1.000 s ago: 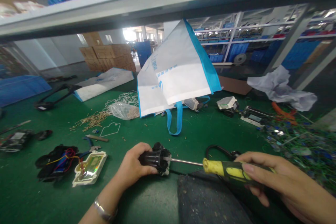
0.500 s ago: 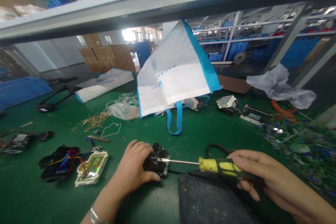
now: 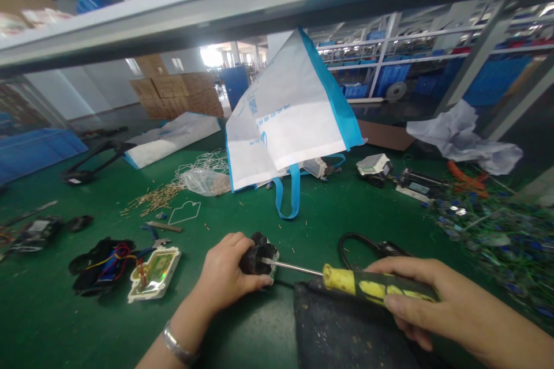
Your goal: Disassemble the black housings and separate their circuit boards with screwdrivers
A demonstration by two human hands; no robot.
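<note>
My left hand [image 3: 227, 268] is closed around a small black device housing [image 3: 255, 256] with a pale edge, on the green tabletop. My right hand [image 3: 422, 297] grips the handle of a yellow and black screwdriver [image 3: 341, 278]. The screwdriver's metal shaft points left, and its tip touches the housing or lies just inside it; the exact contact is too small to tell. Below the screwdriver lies a dark cloth or pad [image 3: 346, 328]. A black cable [image 3: 346, 242] curves on the table beyond my right hand.
An opened white casing [image 3: 153, 274] and black parts with wires [image 3: 104, 265] lie at left, near pliers [image 3: 158, 239]. Brass pins [image 3: 156, 199] are heaped farther back. A white-blue bag [image 3: 294, 109] hangs ahead. Tangled wire scraps [image 3: 497, 248] cover the right. A shelf beam [image 3: 259, 0] crosses above.
The screwdriver's handle has turned and shifted slightly left and down, with my right hand's grip changed around it. My left hand has tilted the black housing a little.
</note>
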